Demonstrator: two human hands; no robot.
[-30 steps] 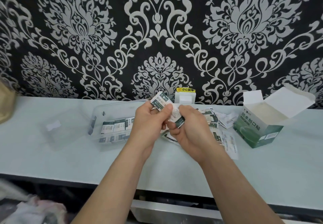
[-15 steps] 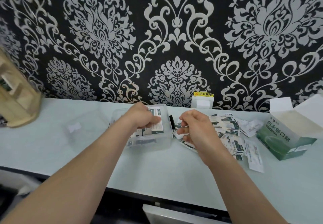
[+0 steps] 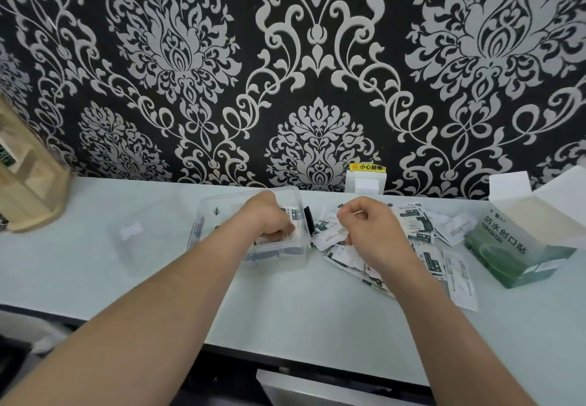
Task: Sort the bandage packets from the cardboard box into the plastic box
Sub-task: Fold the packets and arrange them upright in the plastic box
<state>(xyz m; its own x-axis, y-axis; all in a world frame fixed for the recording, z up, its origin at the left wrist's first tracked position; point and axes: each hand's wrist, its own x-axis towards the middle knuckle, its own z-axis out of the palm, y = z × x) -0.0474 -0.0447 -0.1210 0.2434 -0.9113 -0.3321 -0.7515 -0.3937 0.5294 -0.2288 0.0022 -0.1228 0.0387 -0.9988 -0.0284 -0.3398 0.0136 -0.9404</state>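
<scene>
At the far left, a pale wooden rack [image 3: 28, 183] stands on the pale grey table [image 3: 95, 278], against black wallpaper with a silver damask pattern [image 3: 190, 56]. Next along, a clear plastic lid [image 3: 139, 240] lies flat on the table, apart from everything else. Just right of it sits the clear plastic box [image 3: 296, 196], open at the top, with white and dark green bandage packets [image 3: 293, 215] lying inside.

The left hand [image 3: 266, 218] reaches down into this box with its fingers curled together onto the packets. Whether they pinch one or only press on it I cannot tell from here. A small black thing [image 3: 308, 219] stands just beside the box's right wall.

The right hand [image 3: 371, 231] hangs low over a heap of loose packets [image 3: 412, 225] spread on the table between the two boxes. Its fingers are curled in tight, and a white packet [image 3: 329, 236] pokes out leftward from beneath them, gripped as far as I can see.

Behind the hands, a white wall socket [image 3: 364, 183] with a yellow warning sticker sits at the foot of the wall. At the far right, the green and white cardboard box [image 3: 507, 247] rests on the table with its flaps open, well apart from the plastic box. The scattered packets reach nearly to its left side.
</scene>
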